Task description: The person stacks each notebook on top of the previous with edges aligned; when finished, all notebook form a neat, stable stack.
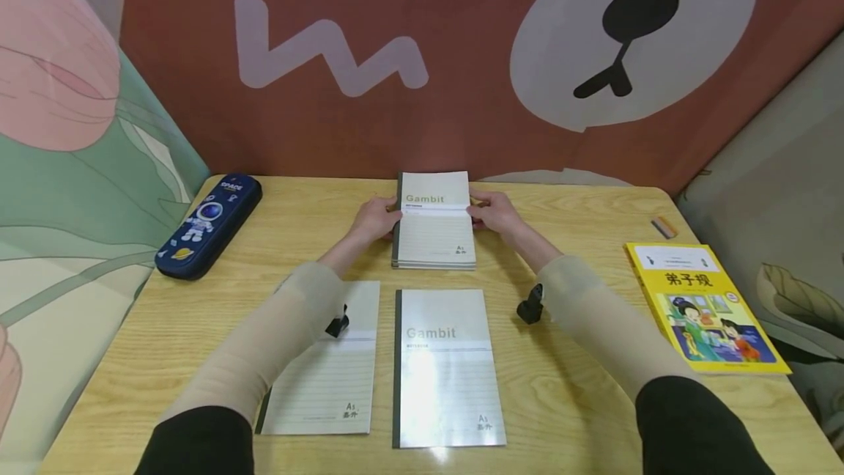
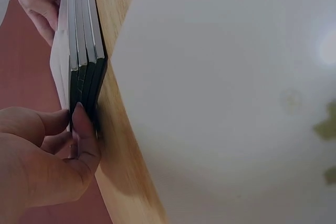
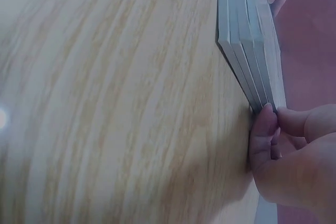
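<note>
Curled fingers (image 2: 84, 135) of the left hand (image 1: 374, 220) clamp the spine side of a stack of Gambit notebooks (image 1: 434, 222), while the right hand (image 1: 496, 212) pinches the opposite edge, likely squaring the stack, which lies flat in the upper middle of the head view. Lower in the frame two more notebooks (image 1: 445, 369) lie side by side. A space-themed pencil case (image 1: 209, 224) sits at left, a yellow picture book (image 1: 704, 305) and an eraser (image 1: 664, 226) at right, all on a wooden desk (image 1: 580, 402) against a red-brown bear-print backdrop (image 1: 461, 50).

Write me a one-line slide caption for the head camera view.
Both hands, left hand and right hand, hold a stack of Gambit notebooks by its sides on a wooden table.
</note>
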`<state>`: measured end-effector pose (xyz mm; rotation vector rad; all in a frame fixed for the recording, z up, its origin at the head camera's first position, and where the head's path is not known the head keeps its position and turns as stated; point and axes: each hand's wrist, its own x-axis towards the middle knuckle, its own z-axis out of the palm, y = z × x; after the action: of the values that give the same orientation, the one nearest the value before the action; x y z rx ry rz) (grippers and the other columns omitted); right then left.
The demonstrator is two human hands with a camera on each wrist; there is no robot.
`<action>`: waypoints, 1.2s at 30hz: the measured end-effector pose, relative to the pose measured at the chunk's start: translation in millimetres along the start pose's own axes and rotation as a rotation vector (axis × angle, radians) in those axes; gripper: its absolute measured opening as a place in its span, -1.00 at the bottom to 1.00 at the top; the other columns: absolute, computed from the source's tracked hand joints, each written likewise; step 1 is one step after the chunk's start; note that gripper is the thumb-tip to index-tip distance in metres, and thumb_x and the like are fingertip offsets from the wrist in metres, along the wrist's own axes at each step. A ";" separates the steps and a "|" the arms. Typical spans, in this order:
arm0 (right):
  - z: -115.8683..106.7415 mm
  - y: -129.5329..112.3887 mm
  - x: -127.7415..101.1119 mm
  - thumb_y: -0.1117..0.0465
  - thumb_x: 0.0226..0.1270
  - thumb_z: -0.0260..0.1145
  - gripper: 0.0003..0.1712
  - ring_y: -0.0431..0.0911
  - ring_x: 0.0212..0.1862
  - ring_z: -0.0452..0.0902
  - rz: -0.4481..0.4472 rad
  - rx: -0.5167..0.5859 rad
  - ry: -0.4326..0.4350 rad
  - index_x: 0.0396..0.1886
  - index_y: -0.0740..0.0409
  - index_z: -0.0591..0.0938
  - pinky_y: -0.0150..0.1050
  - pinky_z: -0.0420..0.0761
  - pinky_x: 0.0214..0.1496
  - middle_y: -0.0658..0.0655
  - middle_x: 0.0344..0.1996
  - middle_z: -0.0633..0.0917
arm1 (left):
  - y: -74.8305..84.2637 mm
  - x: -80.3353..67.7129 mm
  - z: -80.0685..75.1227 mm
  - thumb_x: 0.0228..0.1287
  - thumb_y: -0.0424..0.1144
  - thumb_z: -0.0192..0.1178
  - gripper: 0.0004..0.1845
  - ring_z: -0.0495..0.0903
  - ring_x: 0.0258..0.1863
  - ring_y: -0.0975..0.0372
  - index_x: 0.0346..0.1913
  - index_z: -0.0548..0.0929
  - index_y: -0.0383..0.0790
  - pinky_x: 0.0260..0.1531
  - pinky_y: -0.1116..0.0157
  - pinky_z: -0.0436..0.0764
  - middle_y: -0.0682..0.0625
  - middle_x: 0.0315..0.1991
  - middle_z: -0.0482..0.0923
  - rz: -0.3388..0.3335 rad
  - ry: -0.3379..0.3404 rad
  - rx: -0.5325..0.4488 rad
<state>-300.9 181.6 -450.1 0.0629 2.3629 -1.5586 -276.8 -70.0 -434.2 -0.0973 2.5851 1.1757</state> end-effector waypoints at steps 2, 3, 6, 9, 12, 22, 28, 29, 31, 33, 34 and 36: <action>0.2 -0.2 -0.2 0.29 0.61 0.11 -0.36 -0.17 -0.18 0.56 0.003 -0.015 -0.003 0.60 -0.02 0.25 -0.37 0.68 -0.12 0.36 0.25 0.59 | -0.8 0.3 -0.6 0.61 -0.19 0.03 -0.44 0.56 -0.40 0.20 0.57 0.26 -0.13 -0.29 0.34 0.63 -0.16 0.55 0.32 -0.006 -0.005 -0.010; 0.3 0.1 -0.2 0.28 0.62 0.11 -0.36 -0.15 -0.17 0.56 0.002 -0.021 -0.005 0.61 -0.03 0.24 -0.37 0.68 -0.11 0.36 0.25 0.59 | -1.2 0.6 -0.7 0.61 -0.19 0.04 -0.44 0.54 -0.42 0.21 0.57 0.26 -0.12 -0.31 0.35 0.62 -0.16 0.54 0.33 -0.008 -0.006 -0.013; 0.8 1.7 -0.7 0.27 0.62 0.11 -0.36 -0.12 -0.15 0.54 -0.004 -0.029 -0.007 0.61 -0.04 0.23 -0.37 0.67 -0.12 0.36 0.21 0.58 | -2.6 2.5 -0.7 0.61 -0.18 0.05 -0.44 0.51 -0.47 0.23 0.57 0.27 -0.09 -0.37 0.38 0.57 -0.18 0.48 0.40 -0.016 -0.009 -0.014; 1.7 3.7 -0.3 0.26 0.63 0.10 -0.36 -0.12 -0.18 0.53 -0.011 -0.044 -0.005 0.61 -0.03 0.22 -0.41 0.66 -0.16 0.34 0.14 0.58 | -4.3 4.8 -0.3 0.60 -0.16 0.06 -0.44 0.50 -0.49 0.23 0.57 0.28 -0.06 -0.44 0.40 0.52 -0.20 0.42 0.46 -0.028 -0.012 -0.009; 2.9 4.9 0.5 0.27 0.63 0.11 -0.36 -0.13 -0.21 0.52 -0.009 -0.052 0.001 0.61 -0.02 0.23 -0.44 0.65 -0.22 0.32 0.08 0.59 | -5.5 5.2 -0.4 0.60 -0.15 0.07 -0.44 0.48 -0.51 0.24 0.56 0.28 -0.05 -0.46 0.42 0.50 -0.21 0.42 0.46 -0.036 -0.013 -0.015; 4.5 7.7 -0.2 0.28 0.61 0.13 -0.37 -0.20 -0.29 0.53 -0.033 -0.050 0.031 0.59 0.09 0.26 -0.46 0.66 -0.25 0.27 -0.06 0.57 | -10.0 4.2 2.6 0.60 -0.11 0.06 -0.43 0.45 -0.55 0.24 0.57 0.27 -0.06 -0.54 0.44 0.40 -0.15 -0.33 0.53 -0.001 0.001 0.009; 4.6 9.9 -2.6 0.27 0.63 0.11 -0.39 -0.21 -0.25 0.57 -0.030 -0.036 0.022 0.59 0.07 0.28 -0.44 0.67 -0.21 0.33 0.23 0.60 | -12.1 5.5 5.6 0.62 -0.07 0.03 -0.43 0.43 -0.56 0.25 0.58 0.25 -0.04 -0.54 0.43 0.39 -0.11 -0.29 0.50 -0.012 0.002 0.033; 4.7 10.1 -2.7 0.27 0.63 0.10 -0.40 -0.20 -0.24 0.57 -0.028 -0.037 0.021 0.59 0.06 0.28 -0.43 0.67 -0.20 0.32 0.27 0.59 | -12.2 5.7 6.0 0.62 -0.07 0.02 -0.43 0.43 -0.56 0.25 0.58 0.24 -0.04 -0.54 0.42 0.39 -0.14 -0.23 0.54 -0.013 0.001 0.037; 5.0 10.5 -2.5 0.26 0.63 0.09 -0.40 -0.18 -0.23 0.58 -0.023 -0.038 0.023 0.59 0.05 0.28 -0.43 0.67 -0.21 0.32 0.32 0.58 | -13.0 6.4 6.8 0.63 -0.06 0.01 -0.43 0.41 -0.58 0.27 0.58 0.23 -0.03 -0.53 0.42 0.38 -0.21 -0.05 0.60 -0.010 0.000 0.047; 5.0 11.1 -1.2 0.26 0.64 0.08 -0.40 -0.19 -0.22 0.58 -0.022 -0.041 0.022 0.59 0.06 0.27 -0.43 0.66 -0.21 0.32 0.33 0.57 | -13.5 6.7 7.0 0.63 -0.05 0.00 -0.43 0.36 -0.59 0.27 0.58 0.23 -0.05 -0.50 0.39 0.36 -0.25 0.16 0.60 0.002 0.005 0.060; 4.9 11.3 -0.5 0.25 0.64 0.08 -0.41 -0.19 -0.23 0.58 -0.022 -0.043 0.024 0.59 0.06 0.27 -0.44 0.66 -0.22 0.33 0.32 0.58 | -13.6 6.9 7.0 0.63 -0.04 -0.01 -0.43 0.35 -0.58 0.26 0.58 0.23 -0.05 -0.48 0.37 0.36 -0.25 0.22 0.58 0.006 0.006 0.062; 4.1 11.3 1.0 0.25 0.65 0.08 -0.41 -0.21 -0.26 0.58 -0.025 -0.038 0.025 0.59 0.07 0.27 -0.46 0.65 -0.24 0.35 0.29 0.58 | -13.4 7.2 6.3 0.64 -0.04 -0.03 -0.42 0.36 -0.54 0.24 0.59 0.21 -0.06 -0.42 0.34 0.39 -0.25 0.30 0.53 0.012 -0.002 0.056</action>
<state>-298.6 182.4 -461.9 0.0454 2.4205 -1.5325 -279.8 -73.7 -449.9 -0.0685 2.6183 1.1057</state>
